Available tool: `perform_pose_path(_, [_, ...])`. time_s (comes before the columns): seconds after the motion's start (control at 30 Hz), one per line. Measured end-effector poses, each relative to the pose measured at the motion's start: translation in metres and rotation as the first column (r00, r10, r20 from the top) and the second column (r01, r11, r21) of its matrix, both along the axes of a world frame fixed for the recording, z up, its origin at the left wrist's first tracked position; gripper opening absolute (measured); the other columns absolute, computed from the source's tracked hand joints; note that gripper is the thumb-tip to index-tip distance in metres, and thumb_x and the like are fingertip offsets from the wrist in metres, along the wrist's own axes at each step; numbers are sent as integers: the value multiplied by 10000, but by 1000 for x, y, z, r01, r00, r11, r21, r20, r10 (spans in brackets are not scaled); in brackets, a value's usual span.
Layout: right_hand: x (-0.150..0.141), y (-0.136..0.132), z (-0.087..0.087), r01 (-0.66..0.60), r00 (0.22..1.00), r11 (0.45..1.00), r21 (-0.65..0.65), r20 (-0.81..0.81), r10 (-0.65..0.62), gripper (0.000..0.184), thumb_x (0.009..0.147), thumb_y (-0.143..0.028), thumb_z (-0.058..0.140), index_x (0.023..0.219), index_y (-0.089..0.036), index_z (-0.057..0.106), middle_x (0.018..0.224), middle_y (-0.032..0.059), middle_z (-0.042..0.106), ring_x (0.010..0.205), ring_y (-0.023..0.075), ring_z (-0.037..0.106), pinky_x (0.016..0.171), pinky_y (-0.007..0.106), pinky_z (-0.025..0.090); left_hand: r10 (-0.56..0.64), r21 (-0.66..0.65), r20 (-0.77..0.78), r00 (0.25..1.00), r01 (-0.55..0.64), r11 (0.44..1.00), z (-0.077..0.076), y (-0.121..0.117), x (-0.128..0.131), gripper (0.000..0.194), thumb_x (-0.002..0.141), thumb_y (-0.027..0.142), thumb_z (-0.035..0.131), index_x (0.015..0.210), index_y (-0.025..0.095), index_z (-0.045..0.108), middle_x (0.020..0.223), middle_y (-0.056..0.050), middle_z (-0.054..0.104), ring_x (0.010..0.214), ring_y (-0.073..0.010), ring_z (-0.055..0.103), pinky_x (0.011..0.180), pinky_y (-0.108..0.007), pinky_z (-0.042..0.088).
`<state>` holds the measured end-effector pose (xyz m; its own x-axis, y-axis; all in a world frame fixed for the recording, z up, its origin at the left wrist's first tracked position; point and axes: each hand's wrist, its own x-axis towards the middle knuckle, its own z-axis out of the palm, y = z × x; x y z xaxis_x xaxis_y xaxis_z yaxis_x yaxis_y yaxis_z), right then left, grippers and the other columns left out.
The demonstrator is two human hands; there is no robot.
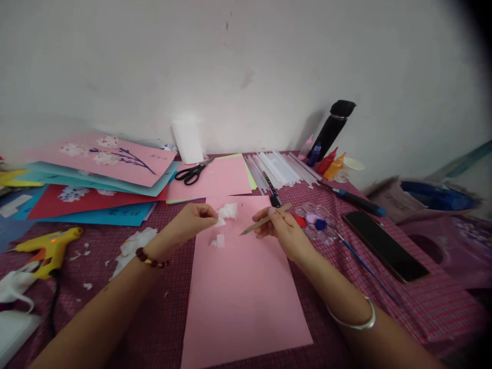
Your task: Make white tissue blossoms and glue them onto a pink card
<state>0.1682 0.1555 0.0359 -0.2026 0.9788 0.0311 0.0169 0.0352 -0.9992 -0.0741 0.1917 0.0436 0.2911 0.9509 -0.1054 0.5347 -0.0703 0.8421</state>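
Note:
My left hand (pixel 199 218) pinches a small piece of white tissue paper (pixel 220 222) above the pink sheet (pixel 246 297). Between the fingers of my right hand (pixel 280 228) is a flat, light wooden stick (pixel 261 224), its narrow tip pointing left and down over the sheet. A crumpled white tissue tuft (pixel 229 210) lies near the sheet's top, just beyond my left fingertips. Closer to me, a smaller tissue bit (pixel 219 241) rests on the pink surface. Torn tissue (pixel 136 248) lies on the checked cloth, partly behind my left forearm.
At left are a yellow glue gun (pixel 54 249) and stacked cards (pixel 103 159) with flower pictures. Black scissors (pixel 192 173) lie behind the sheet. To the right are a paint palette (pixel 317 225), a blue brush (pixel 365 264), a phone (pixel 384 246), glue sticks (pixel 280 169) and a black bottle (pixel 332 130).

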Motion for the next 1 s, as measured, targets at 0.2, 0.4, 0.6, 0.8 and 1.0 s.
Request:
perform_pose_path(0.2, [7, 6, -9, 154, 986, 983, 104, -84, -145, 411, 911, -488, 349, 893, -170, 608, 611, -16, 510, 474, 85, 467, 452, 215, 397, -96, 584, -178, 979, 183, 791, -14, 5, 7, 140, 793, 133, 512, 756, 164, 644, 739, -19, 576, 699, -116, 529, 635, -235, 422])
perform_pose_path(0.4, [-2, 6, -13, 94, 992, 995, 18, -84, -93, 305, 825, -464, 531, 720, -179, 539, 518, -57, 453, 406, 63, 411, 403, 195, 334, -131, 819, -258, 957, 289, 495, -17, -8, 10, 176, 811, 76, 538, 923, 184, 619, 848, -45, 587, 797, -134, 540, 711, -277, 465])
perform_pose_path(0.6, [-12, -14, -1, -228, 971, 922, -311, -143, 192, 514, 823, -621, 424, 546, -189, 442, 372, -90, 312, 294, 46, 261, 310, 194, 236, -225, 883, -254, 941, 320, 343, 13, -36, 32, 212, 768, 25, 577, 909, 181, 602, 799, -29, 580, 759, -124, 543, 667, -257, 480])
perform_pose_path(0.8, [-14, -24, 5, -506, 821, 801, -320, -464, 333, 464, 751, -599, 565, 595, -171, 473, 407, -94, 379, 298, 30, 263, 320, 181, 251, -208, 895, -336, 918, 380, 232, 13, -45, 38, 243, 764, 22, 577, 959, 165, 600, 807, -55, 604, 783, -146, 549, 724, -305, 500])
perform_pose_path(1.0, [-17, -23, 5, -466, 832, 814, -345, -484, 271, 295, 805, -319, 533, 561, -164, 476, 389, -79, 382, 305, 36, 268, 334, 179, 241, -178, 893, -334, 926, 371, 256, 4, -44, 37, 254, 752, 14, 587, 954, 168, 585, 801, -54, 601, 775, -145, 530, 693, -294, 496])
